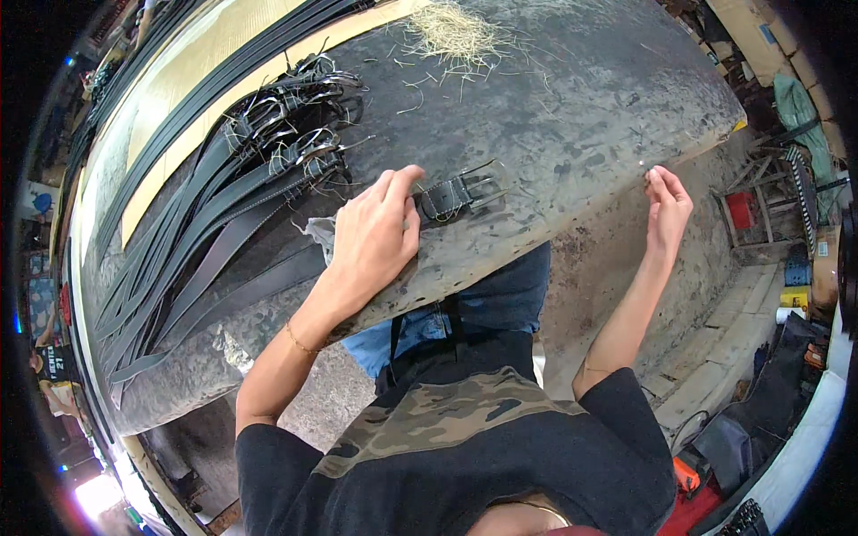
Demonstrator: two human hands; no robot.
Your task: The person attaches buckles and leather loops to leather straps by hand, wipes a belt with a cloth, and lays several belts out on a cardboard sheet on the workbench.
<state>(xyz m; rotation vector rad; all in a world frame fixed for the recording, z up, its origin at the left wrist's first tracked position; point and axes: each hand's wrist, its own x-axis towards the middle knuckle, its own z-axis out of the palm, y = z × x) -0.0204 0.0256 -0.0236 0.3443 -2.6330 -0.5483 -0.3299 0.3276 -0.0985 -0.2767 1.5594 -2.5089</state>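
A black leather belt (444,198) with pale stitching lies across the dark worktable (572,116). Its metal buckle (483,186) points to the right, and thin pale thread ends stick out around it. My left hand (374,234) is closed over the belt just behind the buckle, fingers curled, and hides that stretch of strap. A bit of grey cloth (320,234) shows beside the left wrist. My right hand (667,210) is raised off the table's near edge at the right, thumb and fingertips pinched. Whatever is in that pinch is too small to name.
Many black belts with buckles (290,134) are piled on the table's left. Long black straps (192,134) run behind them. A heap of pale thread clippings (456,34) lies at the far side. Right of the table stand a wooden frame (755,210) and dark bags (746,447).
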